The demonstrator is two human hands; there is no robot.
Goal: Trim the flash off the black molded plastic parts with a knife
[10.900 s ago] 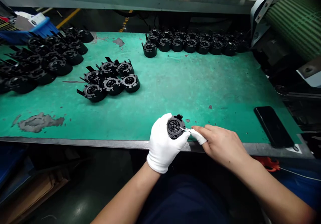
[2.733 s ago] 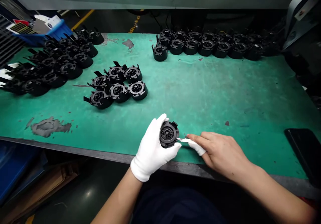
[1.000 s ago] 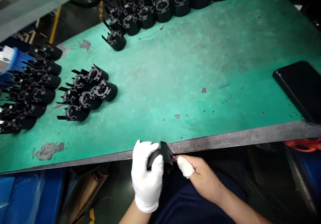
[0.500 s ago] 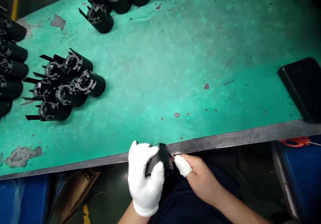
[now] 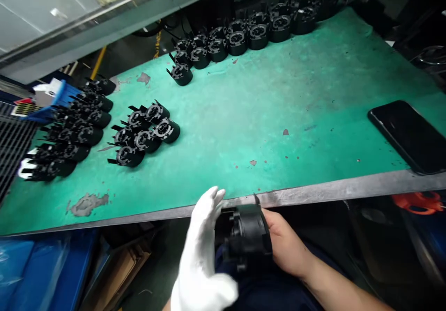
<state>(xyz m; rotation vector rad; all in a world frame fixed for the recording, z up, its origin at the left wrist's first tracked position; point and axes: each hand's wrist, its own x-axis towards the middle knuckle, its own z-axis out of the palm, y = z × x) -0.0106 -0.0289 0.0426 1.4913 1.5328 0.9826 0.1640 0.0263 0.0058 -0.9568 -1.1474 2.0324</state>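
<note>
My left hand point(image 5: 204, 250), in a white glove, is open to the left of a round black plastic housing point(image 5: 251, 232). Its fingers stretch upward and its thumb stands apart, near the prongs on the housing's left side. My right hand point(image 5: 287, 241) grips the housing from the right, its fingertips hidden behind it. A thin dark pointed tip point(image 5: 257, 199) sticks up over the housing's top edge; whether it belongs to a tool or to the part, I cannot tell. Similar black housings point(image 5: 167, 130) stand in a small group on the green table.
The green table point(image 5: 226, 162) has a metal front edge. More black housings point(image 5: 258, 36) line its back, and others point(image 5: 88, 132) its left end. A black phone point(image 5: 407, 136) lies at the right. Orange-handled scissors point(image 5: 418, 203) and blue bins point(image 5: 31, 264) are below the edge.
My left hand has let go of the housing and opened. The housing has turned, prongs now to the left, and my right hand grips it. The view has tilted up, showing more of the table's back.
</note>
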